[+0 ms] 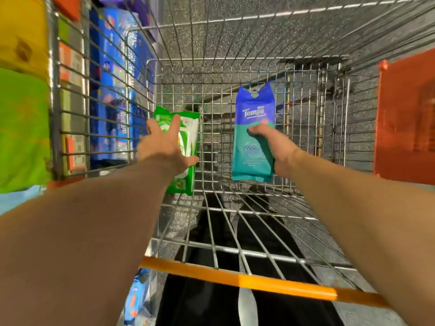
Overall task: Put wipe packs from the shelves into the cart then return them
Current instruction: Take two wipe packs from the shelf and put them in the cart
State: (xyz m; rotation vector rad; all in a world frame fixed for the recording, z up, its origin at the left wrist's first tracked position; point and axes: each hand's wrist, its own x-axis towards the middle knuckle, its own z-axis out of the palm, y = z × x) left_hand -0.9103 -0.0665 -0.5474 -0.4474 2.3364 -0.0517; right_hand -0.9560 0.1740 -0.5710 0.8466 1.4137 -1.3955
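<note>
Wipe packs: green-and-white plastic pack (188, 147) under spread left hand (164, 147), grip seemingly loosening; blue-and-teal soft pack (253, 130) pinched in right hand (275, 147). Both inside wire cart (235, 74). Lower flat before letting go.

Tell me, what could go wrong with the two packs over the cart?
1. The left hand has its fingers spread on the green wipe pack, so that pack might slip and drop.
2. The right hand pinches the blue and teal Tempo pack by one edge only; it could twist loose.
3. The wire cart has open gaps, so a pack's corner might snag.
</note>
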